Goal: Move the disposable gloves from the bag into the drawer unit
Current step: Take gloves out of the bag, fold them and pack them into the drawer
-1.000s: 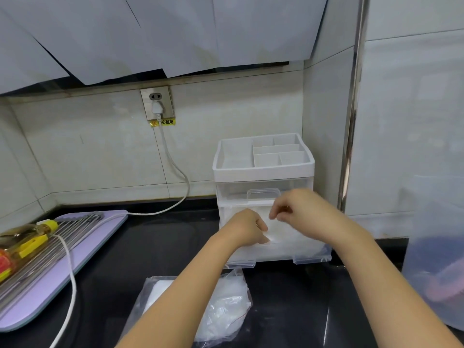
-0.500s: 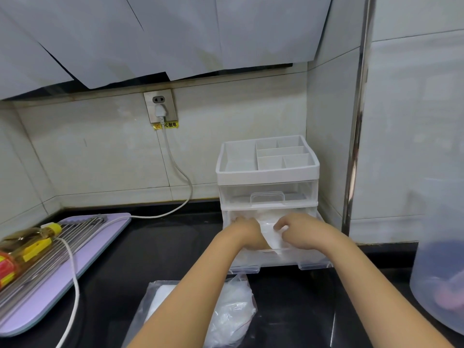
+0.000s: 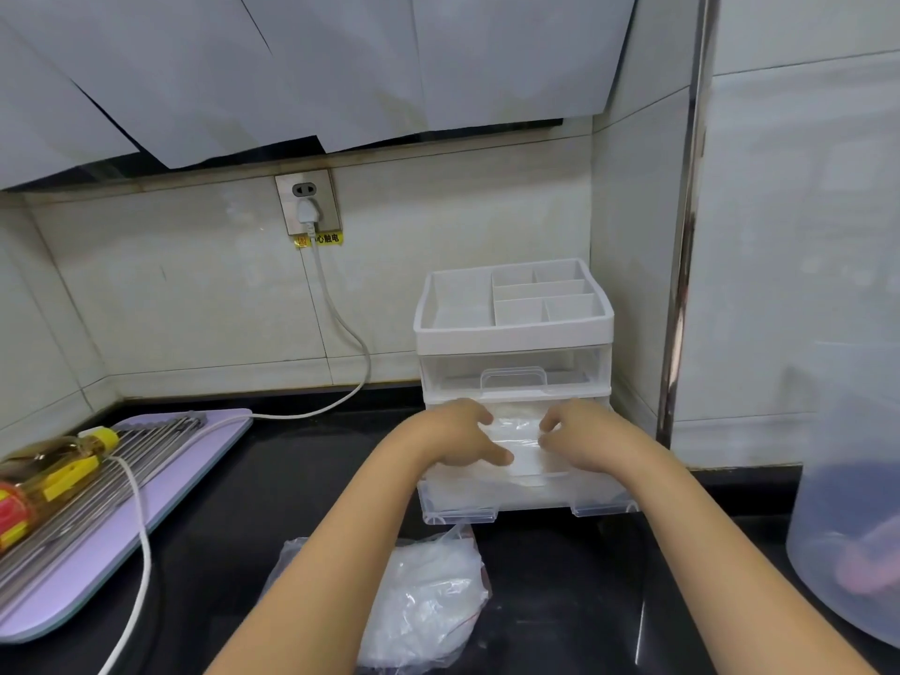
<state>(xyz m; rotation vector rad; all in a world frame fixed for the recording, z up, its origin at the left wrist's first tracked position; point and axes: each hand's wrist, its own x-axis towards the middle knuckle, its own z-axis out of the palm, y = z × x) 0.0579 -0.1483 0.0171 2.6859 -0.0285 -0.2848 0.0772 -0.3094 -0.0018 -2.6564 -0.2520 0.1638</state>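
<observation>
Nearest, a crumpled clear bag (image 3: pixel 428 596) lies on the black countertop (image 3: pixel 560 577), white material showing through it. The left forearm crosses over its left part. At the near right stands a translucent tub (image 3: pixel 847 528) with something pinkish and dark blurred inside. At the near left a purple board (image 3: pixel 83 572) carries a metal rack (image 3: pixel 146 436), an oil bottle (image 3: pixel 44 475) with a yellow cap lying on it, and a white cable (image 3: pixel 141 528) looping across.

Just beyond the bag, the lower drawer (image 3: pixel 526 494) of the drawer unit (image 3: pixel 604 362) is pulled out toward the person. Both hands are inside it. The left hand (image 3: pixel 458 433) curls its fingers over the left side of the disposable gloves (image 3: pixel 518 448), thumb stretched along their near edge. The right hand (image 3: pixel 584 438) holds their right side with bent fingers. The gloves lie as a pale, shiny wad in the open drawer between the two hands.

Above, the upper drawer (image 3: pixel 453 372) sits closed, and the white top tray (image 3: pixel 511 331) is split into compartments. On the far wall a socket (image 3: pixel 306 202) holds the cable's plug.
</observation>
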